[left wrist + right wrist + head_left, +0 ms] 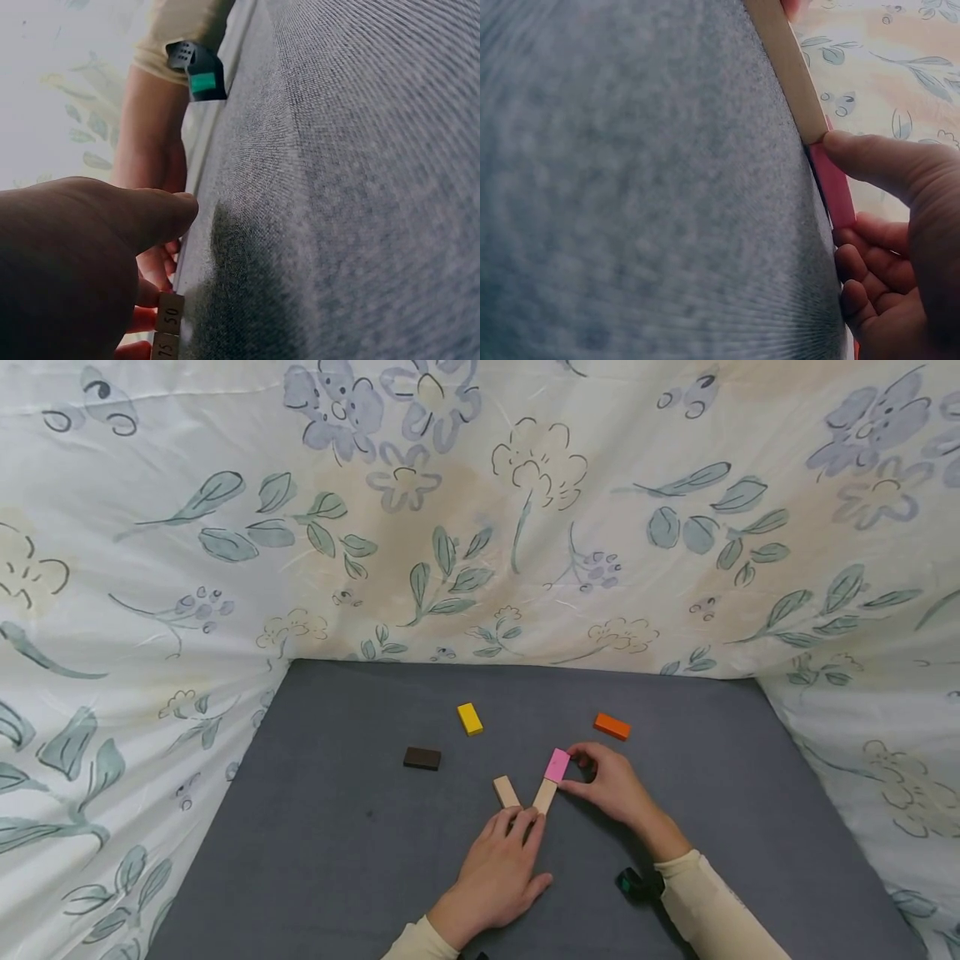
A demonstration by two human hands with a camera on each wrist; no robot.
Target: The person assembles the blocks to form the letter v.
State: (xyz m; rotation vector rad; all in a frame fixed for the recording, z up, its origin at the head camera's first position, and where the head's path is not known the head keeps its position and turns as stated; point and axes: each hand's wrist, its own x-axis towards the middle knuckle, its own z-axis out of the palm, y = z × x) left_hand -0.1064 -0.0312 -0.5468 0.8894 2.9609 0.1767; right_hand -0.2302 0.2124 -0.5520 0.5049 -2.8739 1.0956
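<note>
The person wears pale cream long sleeves, a right sleeve (716, 906) and a left sleeve (422, 942) of the same plain fabric, each ending at the wrist. By the right cuff sits a black, angular, hard-shelled device (196, 71) with small dark holes and a flat teal-green rectangle. A small black piece (482, 956) shows near the left wrist.
</note>
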